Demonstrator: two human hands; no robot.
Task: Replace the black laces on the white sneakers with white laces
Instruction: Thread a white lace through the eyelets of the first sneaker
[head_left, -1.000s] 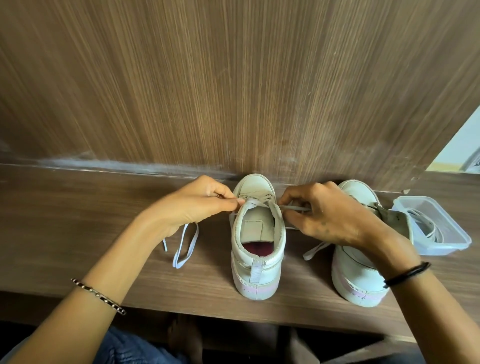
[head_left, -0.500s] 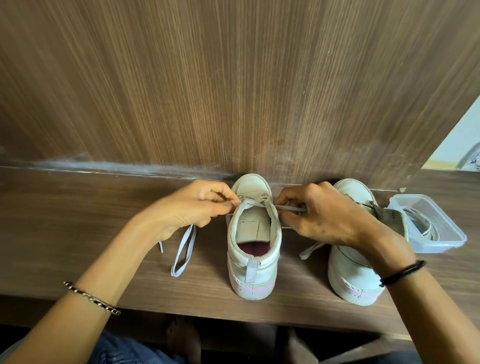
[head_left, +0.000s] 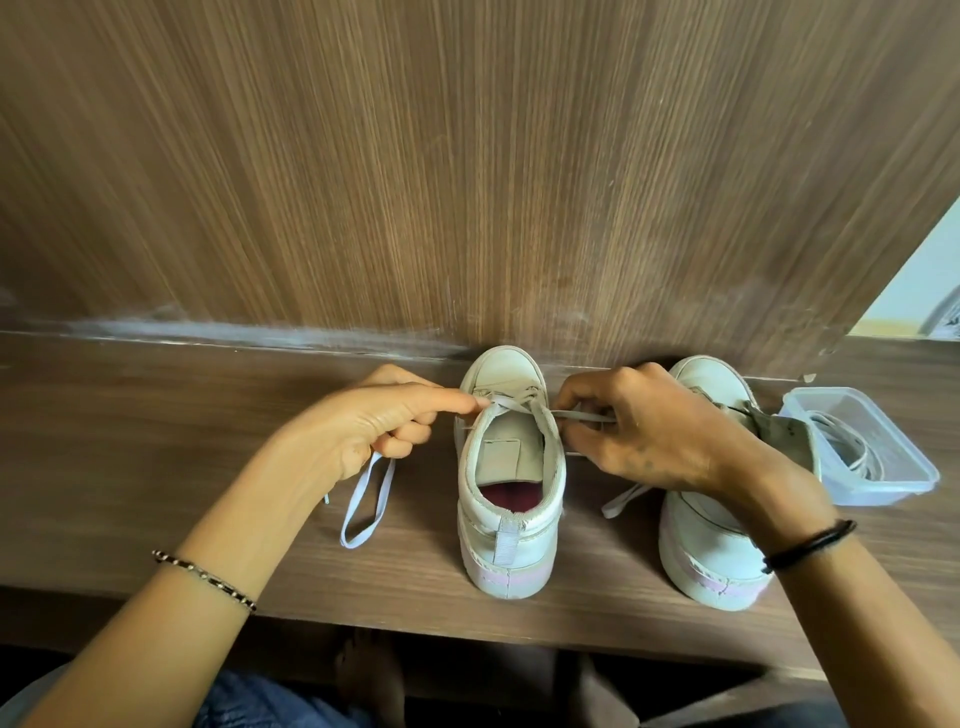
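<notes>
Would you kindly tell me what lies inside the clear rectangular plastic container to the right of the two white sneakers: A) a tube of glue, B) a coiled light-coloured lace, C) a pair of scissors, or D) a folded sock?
B: the clear rectangular plastic container, beside the right-hand white sneaker, holds a coiled light-coloured lace and nothing else that shows.

Left sneaker (head_left: 511, 499): white, pink stripe on the sole, upright, heel toward the camera. White lace (head_left: 511, 401) crosses at its top eyelets, ends pulled out to both sides; one end loops down on its left. Right sneaker (head_left: 711, 551) stands just beside the left sneaker, parallel, tongue flopped open.
</notes>
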